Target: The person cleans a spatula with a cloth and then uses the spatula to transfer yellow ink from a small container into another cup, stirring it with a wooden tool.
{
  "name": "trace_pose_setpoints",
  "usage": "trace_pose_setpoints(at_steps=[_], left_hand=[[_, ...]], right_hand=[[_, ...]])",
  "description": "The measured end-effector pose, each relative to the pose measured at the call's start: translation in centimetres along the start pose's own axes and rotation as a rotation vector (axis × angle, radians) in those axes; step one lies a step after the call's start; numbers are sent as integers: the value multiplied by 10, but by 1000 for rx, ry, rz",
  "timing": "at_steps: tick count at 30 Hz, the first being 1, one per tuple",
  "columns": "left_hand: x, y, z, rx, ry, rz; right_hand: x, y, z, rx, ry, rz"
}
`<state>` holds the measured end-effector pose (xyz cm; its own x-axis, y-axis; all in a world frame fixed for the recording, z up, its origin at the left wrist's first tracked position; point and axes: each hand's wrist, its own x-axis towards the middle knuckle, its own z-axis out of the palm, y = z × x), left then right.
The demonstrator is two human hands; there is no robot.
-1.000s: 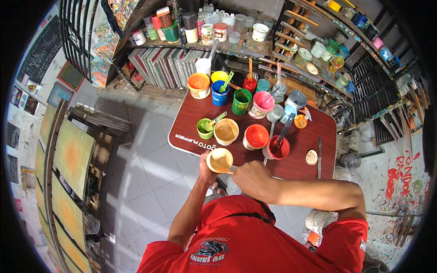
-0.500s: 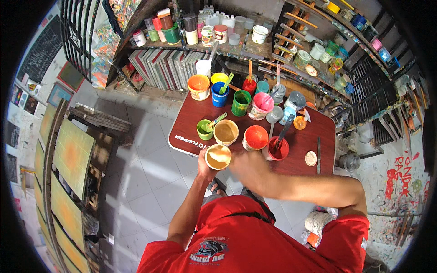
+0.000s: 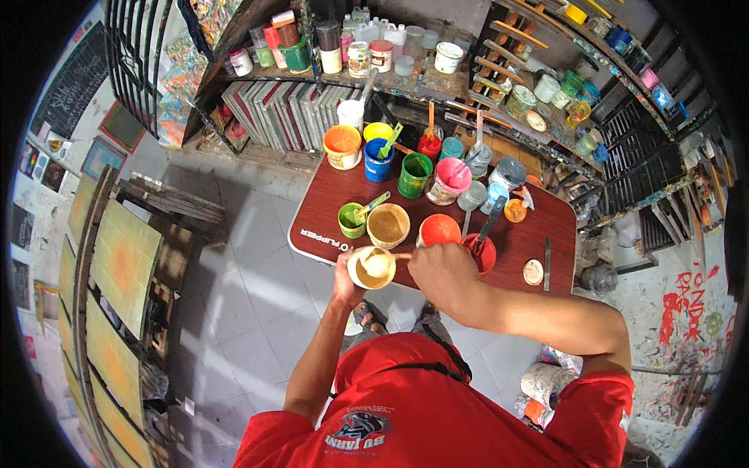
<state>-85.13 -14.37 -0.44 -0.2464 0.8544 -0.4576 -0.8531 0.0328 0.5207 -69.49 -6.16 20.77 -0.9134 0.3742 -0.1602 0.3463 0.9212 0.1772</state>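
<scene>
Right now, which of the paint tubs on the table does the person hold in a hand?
The cream-coloured tub at the table's near edge: the left hand cups it, the right hand stirs it. The other tubs stand untouched.

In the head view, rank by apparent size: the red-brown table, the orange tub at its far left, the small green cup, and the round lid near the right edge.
1. Red-brown table
2. Orange tub
3. Small green cup
4. Round lid

Fisheye bending makes the cup and lid gap less sure.
</scene>
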Motion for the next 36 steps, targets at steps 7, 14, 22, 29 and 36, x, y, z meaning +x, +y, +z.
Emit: trace_pose_setpoints(at_steps=[7,14,22,29,36], left_hand=[[12,-5,-19,111,-103,116],[29,-18,-15,142,-103,53],[29,-31,-7,122,-114,-83],[29,-35,-6,56,-199,-101],[40,-29,3,84,-172,-15]], right_hand=[[-17,-12,16,72,-61,-160],[-18,-18,15,17,25,-144],[-26,-8,29,11,87,-36],[-33,25,34,64,75,59],[-42,15,34,106,48,-71]])
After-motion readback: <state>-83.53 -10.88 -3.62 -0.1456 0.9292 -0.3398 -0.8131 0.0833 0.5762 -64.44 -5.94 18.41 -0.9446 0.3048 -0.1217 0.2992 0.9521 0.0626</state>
